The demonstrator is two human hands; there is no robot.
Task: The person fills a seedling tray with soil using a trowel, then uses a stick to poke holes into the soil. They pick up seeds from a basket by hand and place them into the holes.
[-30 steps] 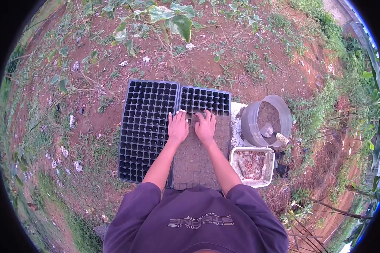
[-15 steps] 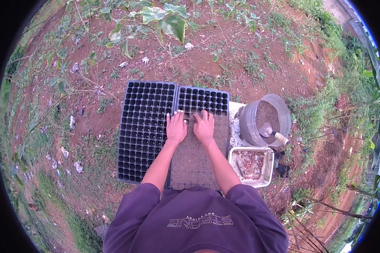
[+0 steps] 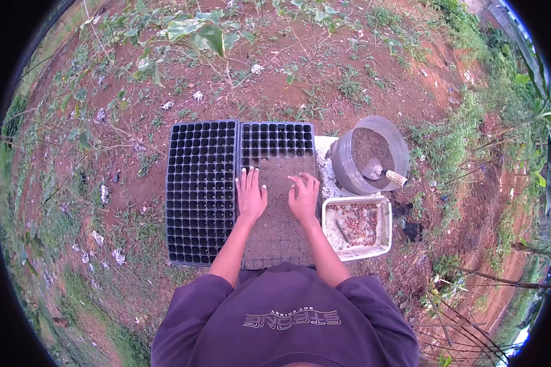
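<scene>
My left hand (image 3: 251, 194) lies palm down with fingers stretched forward, near the left edge of the soil-covered part of a black seedling tray (image 3: 277, 136). Over the right side of that soil (image 3: 278, 229) is my right hand (image 3: 303, 199), its fingers apart and slightly bent, nothing visible in it. Soil covers the near and middle cells, while the far rows are dark, hollow cells. A second black seedling tray (image 3: 202, 183) with unfilled cells stands against its left side.
On the right, a round grey tub (image 3: 344, 168) holds soil and a trowel (image 3: 393, 177). Nearer me sits a cream plastic basket (image 3: 382, 229) with small reddish-brown pieces and a dark stick-like item inside. A leafy plant (image 3: 209, 38) grows beyond the trays.
Both hands have drawn back toward me from the edge of the filled cells. My right hand has moved away from my left, toward the tray's right side. The whole view has shifted slightly.
</scene>
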